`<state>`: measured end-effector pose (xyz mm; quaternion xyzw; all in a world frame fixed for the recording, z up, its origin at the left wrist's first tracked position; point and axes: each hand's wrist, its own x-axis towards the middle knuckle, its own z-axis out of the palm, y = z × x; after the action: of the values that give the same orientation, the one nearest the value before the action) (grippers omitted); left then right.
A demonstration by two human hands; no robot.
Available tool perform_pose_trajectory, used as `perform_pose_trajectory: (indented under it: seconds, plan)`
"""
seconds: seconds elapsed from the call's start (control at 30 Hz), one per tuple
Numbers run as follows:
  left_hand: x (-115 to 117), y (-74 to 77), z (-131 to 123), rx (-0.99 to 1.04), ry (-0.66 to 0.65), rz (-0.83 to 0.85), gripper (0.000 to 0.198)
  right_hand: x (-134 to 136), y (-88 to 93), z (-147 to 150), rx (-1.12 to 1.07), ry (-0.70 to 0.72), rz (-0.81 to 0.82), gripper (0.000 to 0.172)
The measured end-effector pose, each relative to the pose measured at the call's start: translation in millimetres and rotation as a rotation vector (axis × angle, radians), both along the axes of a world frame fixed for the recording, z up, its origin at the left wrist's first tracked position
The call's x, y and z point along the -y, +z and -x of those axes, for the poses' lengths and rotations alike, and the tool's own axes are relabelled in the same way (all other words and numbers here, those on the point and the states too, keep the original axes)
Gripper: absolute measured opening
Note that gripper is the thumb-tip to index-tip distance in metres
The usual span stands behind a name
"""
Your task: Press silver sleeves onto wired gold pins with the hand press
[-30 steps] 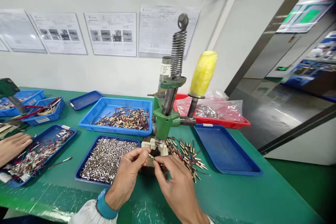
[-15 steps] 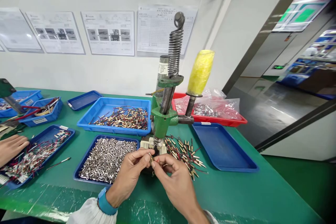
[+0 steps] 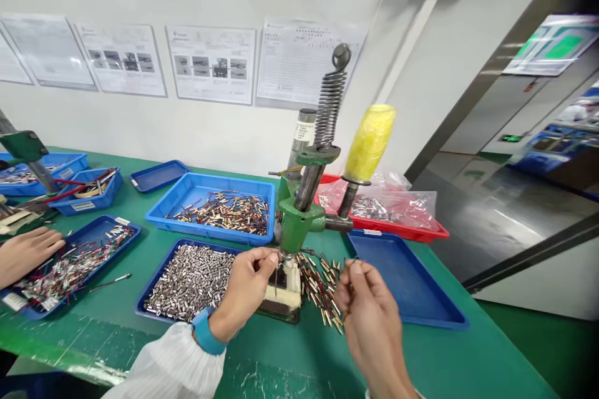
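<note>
My left hand [image 3: 248,283], with a blue band at its wrist, pinches a small wired part close under the ram of the green hand press [image 3: 296,221]. Its thin dark wire [image 3: 276,283] hangs below the fingertips. Fingers curled together, my right hand [image 3: 372,308] is held in front of the empty-looking blue tray [image 3: 412,280]; what it grips, if anything, I cannot make out. Between the hands lies a loose pile of brass-tipped wired parts [image 3: 322,287] on the green table. Left of the press, a blue tray [image 3: 140,299] holds many small silver metal sleeves [image 3: 191,280].
A yellow-wrapped lever handle [image 3: 369,143] rises from the press. Behind stand a blue bin [image 3: 154,215] of brass-tipped parts and a red tray [image 3: 435,234] with plastic bags. At far left, another person's hand [image 3: 30,255] rests by a tray of wires [image 3: 135,234].
My hands, together before the press half a second ago, are now apart. The right has moved right; the left stays near the die with the wired part. The view has shifted slightly.
</note>
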<state>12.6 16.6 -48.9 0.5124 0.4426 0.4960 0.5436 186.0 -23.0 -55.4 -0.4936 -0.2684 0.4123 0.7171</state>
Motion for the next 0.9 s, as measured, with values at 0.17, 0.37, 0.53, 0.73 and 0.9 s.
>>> perform_pose_trajectory:
  seconds: [0.17, 0.37, 0.53, 0.73, 0.9]
  plan:
    - [-16, 10.4, -7, -0.055, -0.046, -0.006, 0.044, -28, 67.6, -8, 0.260, -0.147, -0.205, 0.038]
    - [-9, -6.9, -4, -0.178, 0.005, -0.187, 0.032, -71, 152.2, -12, 0.740, -0.244, -0.361, 0.044]
    - [-3, -20.8, -2, -0.305, 0.050, -0.398, 0.027, -87, 188.1, -17, 0.927, -0.327, -0.239, 0.042]
    - [-3, -18.2, -2, -0.313, 0.065, -0.413, 0.025, -42, 178.7, 1, 0.919, -0.527, -0.312, 0.024]
    - [-3, -18.2, 0, -0.350, 0.044, -0.417, 0.023, -35, 173.7, 5, 0.906, -0.568, -0.354, 0.024]
